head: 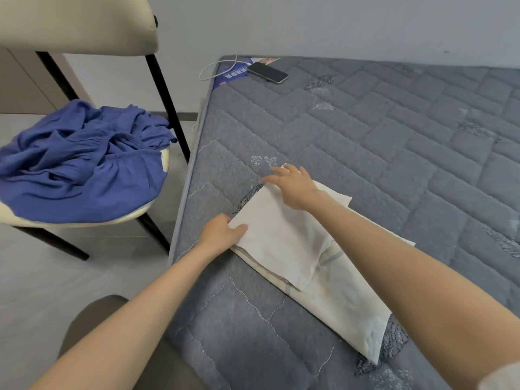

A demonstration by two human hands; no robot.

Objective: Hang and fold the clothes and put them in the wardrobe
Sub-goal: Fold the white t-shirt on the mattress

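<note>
A: Pose of the left hand (222,235) first?

B: Stretched forward on a bare forearm, low at the near left corner of the cream garment (284,249). Thumb on top, rest tucked under the edge, pinching that corner.

A: And the right hand (295,187)?

B: Reached further out, palm down on the far end of the same cloth. Fingers (273,180) straight and spread, released, pressing flat past the far left corner onto the mattress (394,136).

A: Lie of the garment?

B: Flat on the bed, close to its left edge. Folded upper layer over a longer lower one, running aslant toward the near right.

A: Edges nearby?

B: Mattress side just beside the left wrist, floor below it. Chair (84,26) close to that side, apart from the bed, with a blue garment (81,164) heaped on the seat.

A: Open room?

B: Wide bare quilting to the right and beyond the right hand. Phone (267,72) with a white cable (213,67) at the far left corner, well apart from both hands.
</note>
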